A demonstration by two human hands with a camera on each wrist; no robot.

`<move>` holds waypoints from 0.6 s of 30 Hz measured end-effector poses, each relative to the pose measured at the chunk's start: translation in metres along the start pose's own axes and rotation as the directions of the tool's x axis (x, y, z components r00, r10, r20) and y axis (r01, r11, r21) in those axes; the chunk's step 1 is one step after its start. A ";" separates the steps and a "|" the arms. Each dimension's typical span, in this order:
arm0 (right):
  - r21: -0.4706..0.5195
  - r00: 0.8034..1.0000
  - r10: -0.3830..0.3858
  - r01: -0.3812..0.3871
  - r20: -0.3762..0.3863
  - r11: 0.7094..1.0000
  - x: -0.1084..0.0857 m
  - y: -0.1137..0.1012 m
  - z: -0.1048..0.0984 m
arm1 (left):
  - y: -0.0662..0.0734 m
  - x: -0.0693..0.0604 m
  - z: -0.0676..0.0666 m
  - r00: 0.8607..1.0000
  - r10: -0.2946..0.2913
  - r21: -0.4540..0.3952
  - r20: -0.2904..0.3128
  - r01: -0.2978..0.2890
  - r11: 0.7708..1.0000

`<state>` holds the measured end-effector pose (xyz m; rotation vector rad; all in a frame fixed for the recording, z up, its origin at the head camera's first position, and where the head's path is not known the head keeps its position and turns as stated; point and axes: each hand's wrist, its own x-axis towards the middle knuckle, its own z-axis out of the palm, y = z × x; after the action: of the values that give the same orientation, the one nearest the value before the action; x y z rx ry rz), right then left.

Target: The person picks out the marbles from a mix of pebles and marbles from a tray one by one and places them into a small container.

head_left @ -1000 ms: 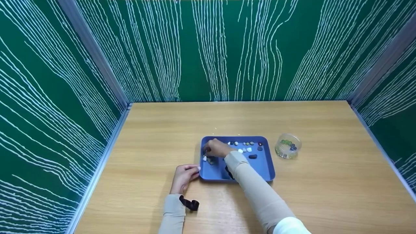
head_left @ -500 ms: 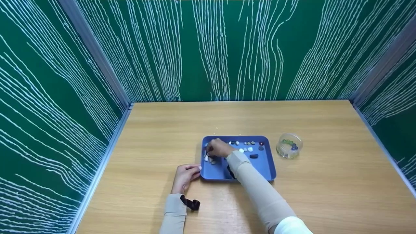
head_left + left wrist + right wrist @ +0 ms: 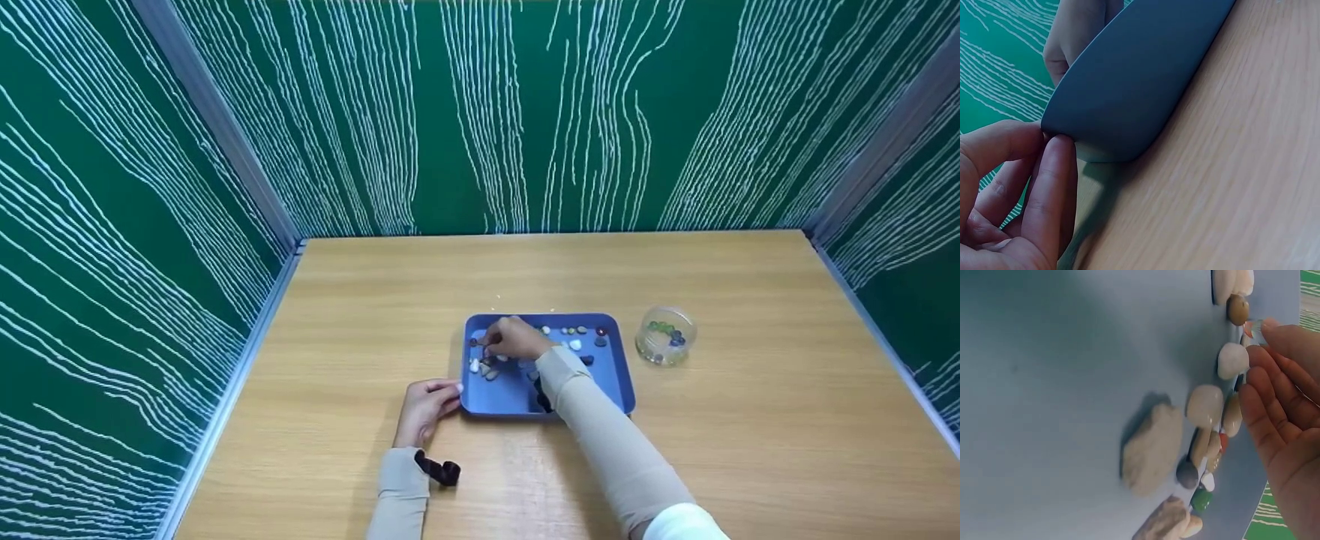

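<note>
A blue tray (image 3: 600,390) on the wooden table holds several pebbles, white, tan and dark. My right hand (image 3: 517,337) is over its left half. In the right wrist view, its thumb and forefinger pinch a small clear glass marble (image 3: 1256,332) with an orange tint, partly hidden by the fingertips. A brown pebble (image 3: 1238,309) and a white pebble (image 3: 1233,360) lie close by. My left hand (image 3: 429,405) holds the tray's left side; the left wrist view shows thumb and finger pinching the tray rim (image 3: 1053,121) at a corner.
Right of the tray stands a clear round container (image 3: 643,345) with green and dark blue marbles inside. Tiny white specks lie behind the tray. Green walls (image 3: 480,135) with white wavy lines enclose the table (image 3: 337,315) at the back and sides.
My right hand has shifted slightly right over the tray, uncovering a dark reddish piece near the left edge. My left hand stays at the tray's side.
</note>
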<state>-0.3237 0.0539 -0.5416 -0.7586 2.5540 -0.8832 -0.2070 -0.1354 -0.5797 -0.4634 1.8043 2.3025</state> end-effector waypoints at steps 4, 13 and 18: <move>0.000 1.000 -0.013 0.013 0.002 1.000 -0.004 0.002 -0.006 | 0.000 0.000 -0.001 1.000 -0.004 -0.008 0.018 0.004 1.000; 0.099 0.990 0.135 -0.139 0.038 0.985 -0.014 0.003 -0.024 | 0.002 -0.002 0.000 1.000 -0.019 -0.023 0.012 0.019 1.000; 0.103 0.987 0.157 -0.161 0.044 0.982 -0.018 0.005 -0.036 | 0.001 -0.001 -0.001 1.000 -0.019 -0.024 0.016 0.020 1.000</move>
<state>-0.3278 0.0845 -0.5159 -0.5257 2.4737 -0.9352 -0.2064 -0.1364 -0.5787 -0.4628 1.7588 2.3107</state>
